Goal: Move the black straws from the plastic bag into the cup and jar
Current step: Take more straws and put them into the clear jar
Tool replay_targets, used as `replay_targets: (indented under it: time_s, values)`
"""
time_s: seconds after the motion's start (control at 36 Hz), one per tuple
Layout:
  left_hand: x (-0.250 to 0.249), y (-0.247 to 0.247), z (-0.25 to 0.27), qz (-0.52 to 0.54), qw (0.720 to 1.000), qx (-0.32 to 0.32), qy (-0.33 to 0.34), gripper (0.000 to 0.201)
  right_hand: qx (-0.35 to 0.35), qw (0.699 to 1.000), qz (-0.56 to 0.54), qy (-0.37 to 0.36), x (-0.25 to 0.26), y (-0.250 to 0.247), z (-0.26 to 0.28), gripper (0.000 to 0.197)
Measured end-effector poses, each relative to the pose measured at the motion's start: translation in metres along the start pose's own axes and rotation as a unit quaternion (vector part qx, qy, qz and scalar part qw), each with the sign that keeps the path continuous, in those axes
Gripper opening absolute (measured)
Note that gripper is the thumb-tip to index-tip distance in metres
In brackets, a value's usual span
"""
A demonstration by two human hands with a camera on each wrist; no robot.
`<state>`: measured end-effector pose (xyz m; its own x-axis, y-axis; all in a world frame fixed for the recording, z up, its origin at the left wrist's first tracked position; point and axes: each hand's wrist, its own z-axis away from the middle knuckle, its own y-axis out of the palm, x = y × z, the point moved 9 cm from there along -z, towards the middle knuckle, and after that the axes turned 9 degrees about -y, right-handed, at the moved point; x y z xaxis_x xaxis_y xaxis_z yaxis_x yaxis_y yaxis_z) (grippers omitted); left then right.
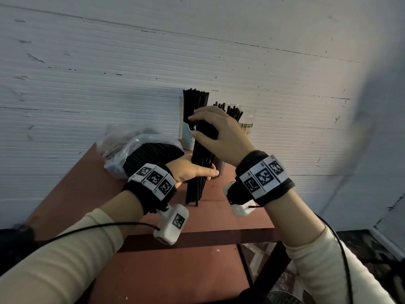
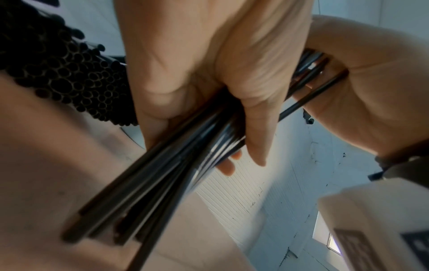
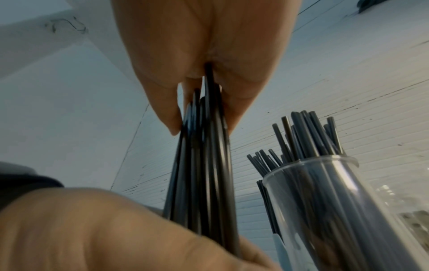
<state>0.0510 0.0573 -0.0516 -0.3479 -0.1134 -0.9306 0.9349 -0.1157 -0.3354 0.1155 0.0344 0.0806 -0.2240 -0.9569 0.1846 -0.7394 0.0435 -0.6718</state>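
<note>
Both hands hold one upright bundle of black straws (image 1: 198, 178) standing on the red table (image 1: 230, 216). My left hand (image 1: 192, 170) grips its lower part; in the left wrist view the fingers (image 2: 250, 113) wrap the bundle (image 2: 162, 179). My right hand (image 1: 210, 132) holds the upper part, pinching the bundle (image 3: 204, 155) between thumb and fingers. A clear plastic bag (image 1: 140, 154) with many black straws lies at the left. Behind stand a cup (image 1: 189, 137) and a clear jar (image 1: 246, 126), both holding straws (image 3: 301, 139).
A white ribbed wall (image 1: 109, 73) runs right behind the table. The table's front edge (image 1: 197, 232) is near my wrists, with a lower red shelf (image 1: 164, 275) beneath. The cup and jar stand close behind the held bundle.
</note>
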Motion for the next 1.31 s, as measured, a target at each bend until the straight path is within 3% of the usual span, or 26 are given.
replay_targets:
  time_s: [0.19, 0.39, 0.44, 0.5, 0.61, 0.72, 0.81, 0.89, 0.97, 1.06, 1.11, 1.25, 1.31]
  values:
    - [-0.003, 0.002, 0.010, -0.027, 1.000, -0.003, -0.009, 0.034, 0.006, 1.000, -0.014, 0.004, 0.000, -0.004, 0.000, 0.031]
    - [-0.023, -0.004, 0.020, -0.001, 0.997, 0.008, 0.070, 0.027, -0.053, 0.993, -0.063, 0.082, -0.007, -0.043, 0.003, 0.065]
    - [-0.037, 0.002, 0.032, -0.035, 0.994, 0.047, 0.096, 0.029, -0.028, 0.992, -0.068, 0.106, -0.011, -0.046, 0.007, 0.073]
    - [-0.047, 0.007, 0.041, -0.069, 0.988, 0.085, 0.108, 0.030, 0.044, 0.988, -0.084, 0.124, -0.012, -0.036, 0.011, 0.077]
    - [-0.058, 0.023, 0.053, -0.105, 0.975, 0.157, 0.115, 0.025, 0.158, 0.965, -0.176, 0.114, 0.000, -0.003, 0.023, 0.055]
    - [-0.053, 0.034, 0.049, -0.072, 0.974, 0.194, 0.095, 0.034, 0.105, 0.978, -0.162, 0.079, 0.004, -0.003, 0.022, 0.017]
    - [-0.057, 0.027, 0.039, -0.040, 0.983, 0.149, 0.097, 0.055, 0.060, 0.980, -0.174, 0.072, -0.001, -0.018, 0.015, 0.012]
    - [-0.067, 0.007, 0.028, -0.012, 0.992, 0.031, 0.122, 0.065, -0.002, 0.975, -0.205, 0.082, -0.016, -0.046, 0.002, 0.004]
    - [-0.070, -0.019, 0.016, 0.037, 0.979, -0.116, 0.162, 0.094, -0.090, 0.965, -0.217, 0.116, -0.040, -0.082, -0.012, 0.006]
    - [-0.065, -0.034, -0.003, 0.026, 0.969, -0.196, 0.150, 0.120, -0.150, 0.958, -0.199, 0.139, -0.061, -0.111, -0.027, 0.006]
    - [-0.062, -0.037, -0.020, 0.018, 0.974, -0.194, 0.116, 0.136, -0.166, 0.955, -0.189, 0.158, -0.074, -0.121, -0.037, 0.006]
    - [-0.057, -0.037, -0.060, 0.024, 0.988, -0.129, 0.076, 0.144, -0.137, 0.959, -0.152, 0.197, -0.103, -0.118, -0.060, 0.009]
    - [-0.055, -0.041, -0.068, 0.023, 0.989, -0.130, 0.070, 0.128, -0.113, 0.961, -0.143, 0.208, -0.114, -0.110, -0.066, 0.012]
